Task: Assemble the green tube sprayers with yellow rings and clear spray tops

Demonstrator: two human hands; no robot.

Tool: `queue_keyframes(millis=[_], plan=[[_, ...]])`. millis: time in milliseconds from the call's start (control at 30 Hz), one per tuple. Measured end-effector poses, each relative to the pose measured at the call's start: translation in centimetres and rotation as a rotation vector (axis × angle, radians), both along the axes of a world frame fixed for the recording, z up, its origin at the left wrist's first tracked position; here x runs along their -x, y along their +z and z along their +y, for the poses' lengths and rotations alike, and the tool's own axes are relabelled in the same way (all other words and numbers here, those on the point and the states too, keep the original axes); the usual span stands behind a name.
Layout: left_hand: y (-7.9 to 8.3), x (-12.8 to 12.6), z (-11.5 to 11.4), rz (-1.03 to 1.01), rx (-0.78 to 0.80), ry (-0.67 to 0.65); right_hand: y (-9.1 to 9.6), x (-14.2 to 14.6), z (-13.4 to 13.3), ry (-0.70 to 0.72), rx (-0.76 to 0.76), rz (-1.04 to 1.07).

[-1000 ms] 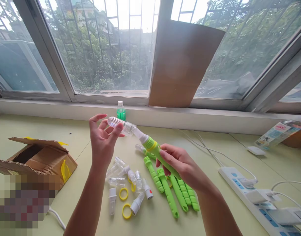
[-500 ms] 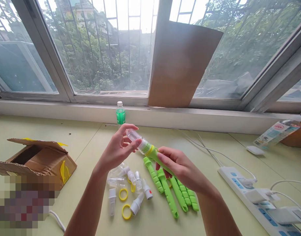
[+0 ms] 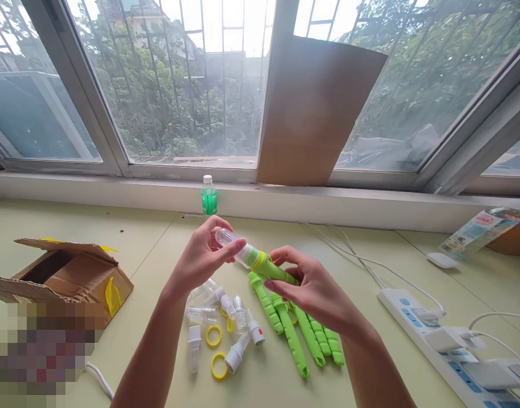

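My left hand [image 3: 207, 252] grips a clear ribbed plastic cap [image 3: 229, 239] between thumb and fingers. That cap sits over the threaded end of a green plastic handle [image 3: 266, 267], which has a yellow ring [image 3: 260, 260] at its neck. The handle is held by my right hand [image 3: 308, 283], thumb below and fingers above. Below lie several more green handles [image 3: 292, 340], side by side. To their left are loose clear caps [image 3: 201, 314], white plastic pieces with clear ends [image 3: 237, 352], and yellow rings [image 3: 213, 336].
An open cardboard box [image 3: 81, 280] stands at the left. A bottle of green liquid [image 3: 209, 198] is by the window ledge. At the right are a white power strip [image 3: 430, 334] with plugs and cables, a white flat piece [image 3: 442, 260] and a leaning clear bottle [image 3: 476, 232].
My right hand has shifted its grip on the green handle, its thumb now lower. The handle and cap have tilted slightly flatter. The loose parts on the table have stayed put.
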State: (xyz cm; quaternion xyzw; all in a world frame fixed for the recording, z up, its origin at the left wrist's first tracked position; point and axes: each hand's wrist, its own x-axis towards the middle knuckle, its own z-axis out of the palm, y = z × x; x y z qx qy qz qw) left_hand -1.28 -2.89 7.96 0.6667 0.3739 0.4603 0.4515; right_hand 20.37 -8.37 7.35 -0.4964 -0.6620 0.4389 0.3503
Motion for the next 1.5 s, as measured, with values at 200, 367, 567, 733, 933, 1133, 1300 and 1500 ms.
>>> queue_keyframes(millis=[200, 367, 567, 733, 933, 1133, 1300, 1500], plan=[[0.15, 0.36, -0.13, 0.105, 0.046, 0.036, -0.17, 0.16, 0.08, -0.011, -0.141, -0.130], [0.16, 0.54, -0.31, 0.187, 0.079, 0.056, -0.58, 0.24, 0.36, -0.097, -0.370, -0.253], [-0.03, 0.41, -0.28, 0.220, 0.067, 0.051, -0.70, 0.04, 0.41, -0.119, -0.412, -0.312], [0.04, 0.14, -0.33, 0.194, 0.072, 0.053, -0.55, 0.01, 0.03, -0.105, -0.340, -0.377], [0.00, 0.10, -0.29, 0.151, 0.091, 0.055, -0.50, 0.11, -0.35, -0.139, -0.335, -0.401], [0.12, 0.04, -0.26, 0.113, 0.098, 0.024, -0.05, -0.24, -0.22, -0.102, -0.397, -0.365], [0.28, 0.16, -0.24, 0.073, 0.087, 0.022, 0.16, -0.28, -0.06, -0.056, -0.394, -0.319], [0.28, 0.26, -0.16, 0.067, 0.079, 0.005, -0.02, -0.26, -0.22, -0.075, -0.308, -0.345]])
